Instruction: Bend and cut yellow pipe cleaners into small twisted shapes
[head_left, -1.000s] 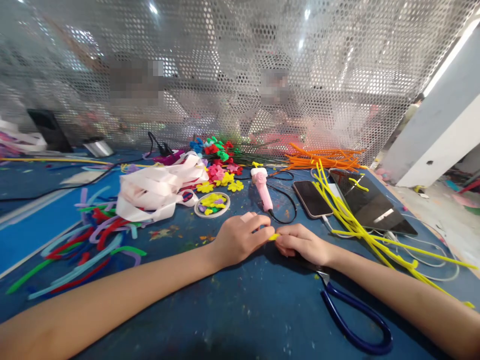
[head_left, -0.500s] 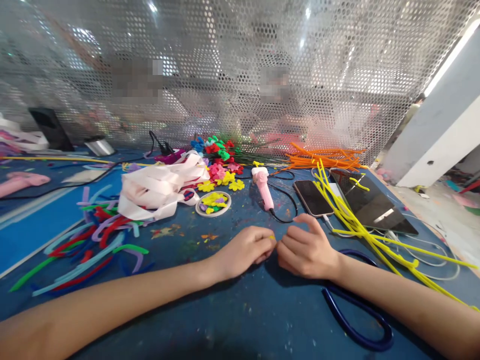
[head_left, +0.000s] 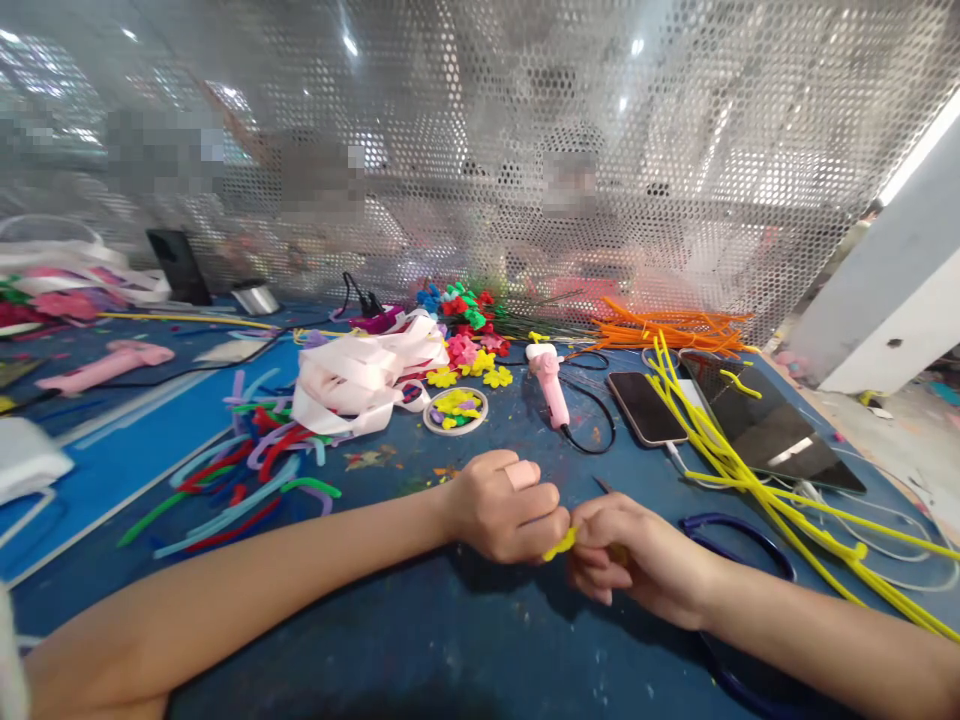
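Between my hands is a small bent yellow pipe cleaner (head_left: 560,543), mostly covered by fingers. My left hand (head_left: 511,508) is closed on its left end, knuckles up. My right hand (head_left: 630,555) pinches the other end, fingers curled under. Dark blue loops (head_left: 742,530), like the handles of large scissors, lie around and below my right wrist. A dark pointed tip (head_left: 602,484) shows just above that hand; I cannot tell whether the hand also grips the tool. Beyond my hands, yellow pipe-cleaner flowers (head_left: 496,376) lie beside a round dish (head_left: 429,418) of coloured pieces.
A pink glue gun (head_left: 551,390) with a black cord and a charging phone (head_left: 646,408) lie ahead. Long yellow pipe cleaners (head_left: 720,460) cross a dark tablet (head_left: 772,420) at right. White ribbon (head_left: 352,375) and coloured stems (head_left: 247,490) lie left. A perforated metal screen (head_left: 480,150) stands behind.
My hands have turned and lowered slightly, uncovering the yellow pipe cleaner. The dark tip now shows above my right hand, and the blue loops have shifted. The camera view has swung left.
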